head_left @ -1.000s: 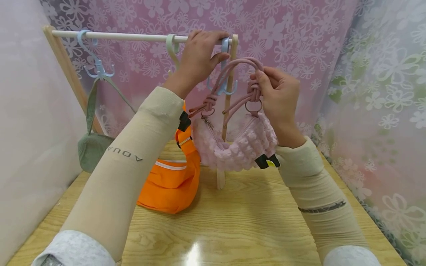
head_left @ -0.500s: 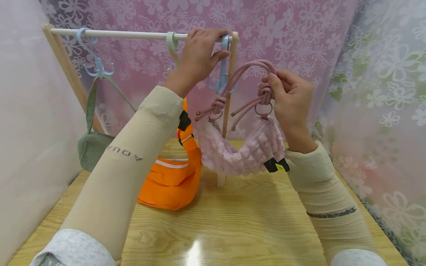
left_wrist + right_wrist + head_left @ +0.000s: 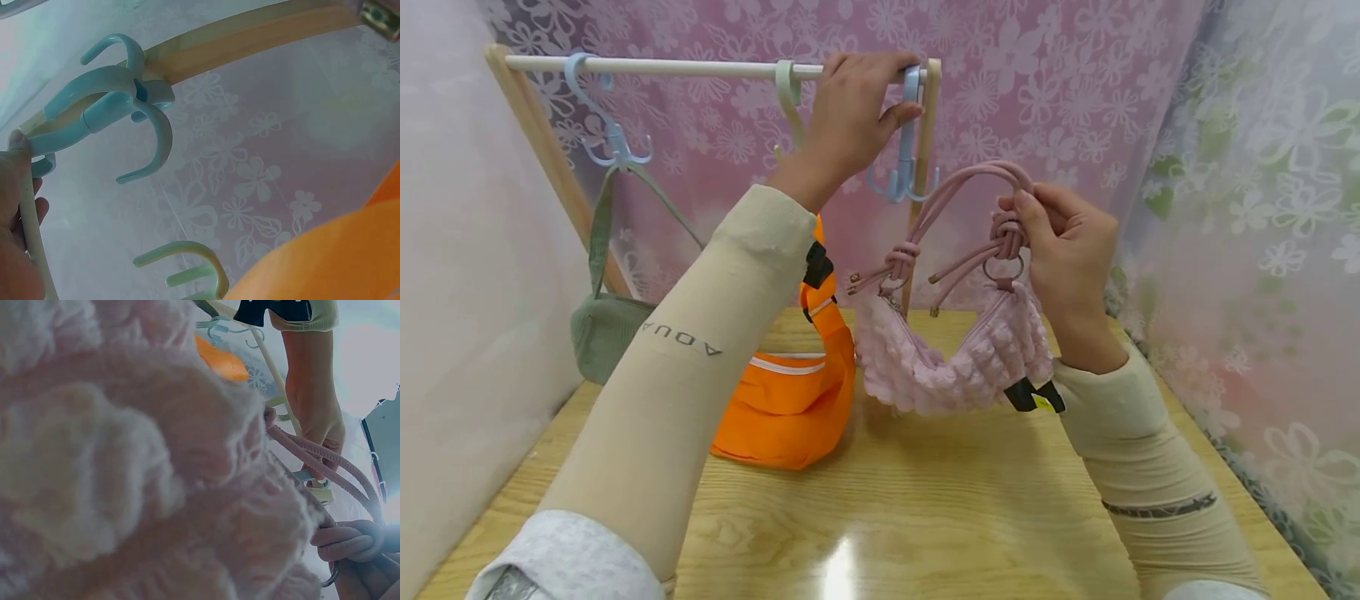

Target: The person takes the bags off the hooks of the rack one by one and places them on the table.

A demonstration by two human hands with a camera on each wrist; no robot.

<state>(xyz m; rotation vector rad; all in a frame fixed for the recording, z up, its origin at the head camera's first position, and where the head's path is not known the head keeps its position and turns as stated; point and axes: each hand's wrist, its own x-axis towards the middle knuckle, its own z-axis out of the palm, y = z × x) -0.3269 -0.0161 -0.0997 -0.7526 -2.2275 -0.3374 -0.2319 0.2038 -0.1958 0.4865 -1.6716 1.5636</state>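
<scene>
Above, left fingers [image 3: 880, 68] clasp rail [image 3: 700, 67] and blue hook [image 3: 906, 154]; below, right fingers [image 3: 1062, 200] pinch pink straps [image 3: 979, 170].

From my distant seat I am reading one word, AQUA [image 3: 682, 338], standing in dark capitals on the beige left sleeve [image 3: 658, 408], its letters running right to left in the head view, the last one only partly showing at the sleeve's edge. The dark band [image 3: 1161, 506] on the right sleeve [image 3: 1150, 458] is showing nothing legible, and the yellow label [image 3: 1043, 403] by its cuff is staying too small for me to read.
</scene>
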